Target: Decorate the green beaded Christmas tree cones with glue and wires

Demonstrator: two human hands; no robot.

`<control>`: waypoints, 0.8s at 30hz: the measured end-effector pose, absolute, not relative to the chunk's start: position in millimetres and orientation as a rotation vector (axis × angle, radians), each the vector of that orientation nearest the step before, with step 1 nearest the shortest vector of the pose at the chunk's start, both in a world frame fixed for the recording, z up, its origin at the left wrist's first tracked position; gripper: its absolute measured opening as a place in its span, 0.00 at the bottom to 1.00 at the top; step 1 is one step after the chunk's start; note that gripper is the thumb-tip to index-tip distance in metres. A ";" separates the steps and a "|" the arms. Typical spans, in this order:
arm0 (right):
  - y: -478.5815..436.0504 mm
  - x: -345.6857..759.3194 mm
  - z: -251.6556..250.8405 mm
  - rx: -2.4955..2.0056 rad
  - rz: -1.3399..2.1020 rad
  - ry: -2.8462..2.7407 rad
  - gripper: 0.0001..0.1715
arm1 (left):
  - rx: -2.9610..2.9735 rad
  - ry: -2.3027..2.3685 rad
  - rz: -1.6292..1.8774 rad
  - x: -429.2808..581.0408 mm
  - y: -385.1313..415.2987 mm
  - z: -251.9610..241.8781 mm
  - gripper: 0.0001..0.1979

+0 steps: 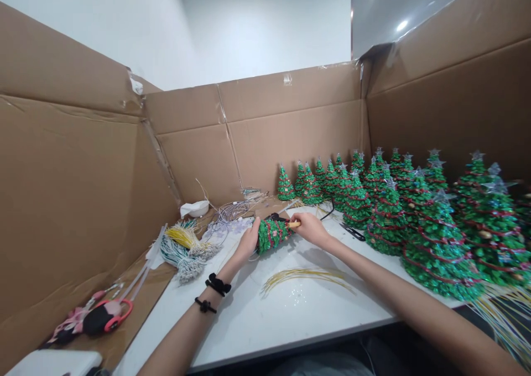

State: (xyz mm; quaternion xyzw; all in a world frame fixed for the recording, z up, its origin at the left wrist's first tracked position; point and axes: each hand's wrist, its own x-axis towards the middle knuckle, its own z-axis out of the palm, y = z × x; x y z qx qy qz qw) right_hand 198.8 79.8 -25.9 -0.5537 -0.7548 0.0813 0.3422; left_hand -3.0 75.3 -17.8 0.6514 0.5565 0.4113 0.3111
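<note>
My left hand (248, 240) grips a small green beaded Christmas tree (274, 235), which lies on its side above the white table (232, 323). Red garland winds around the tree. My right hand (309, 228) holds the tree's other end, where a short yellow stick (294, 224) pokes out. Part of the tree is hidden by my fingers. A loose spread of thin yellow wires (302, 279) lies on the table just below my hands. Two black bands (211, 293) circle my left wrist.
Several finished trees (435, 249) crowd the table's right side, close to my right forearm. Black scissors (352, 231) lie near them. Wire bundles (185, 249), a wire coil (232, 213) and a white bowl (194, 208) sit at left. Cardboard walls (265, 144) surround the table.
</note>
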 end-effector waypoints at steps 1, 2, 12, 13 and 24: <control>80.2 198.4 -26.6 -1.437 0.208 -1.962 0.08 | 1.744 1.495 1.075 -3.6 76.0 -18.3 0.32; 80.7 198.0 -27.3 -1.438 0.204 -1.960 0.08 | 1.773 1.514 1.057 -4.2 76.6 -18.4 0.33; 88.7 195.0 -35.3 -1.470 0.206 -1.921 0.08 | 2.183 1.556 0.853 -18.8 71.8 -3.6 0.32; 89.6 194.9 -35.8 -1.466 0.213 -1.919 0.08 | 2.209 1.560 0.839 -20.0 70.5 -1.6 0.32; 91.8 191.9 -38.0 -1.411 0.287 -1.916 0.07 | 2.289 1.810 0.494 -29.3 68.8 3.4 0.16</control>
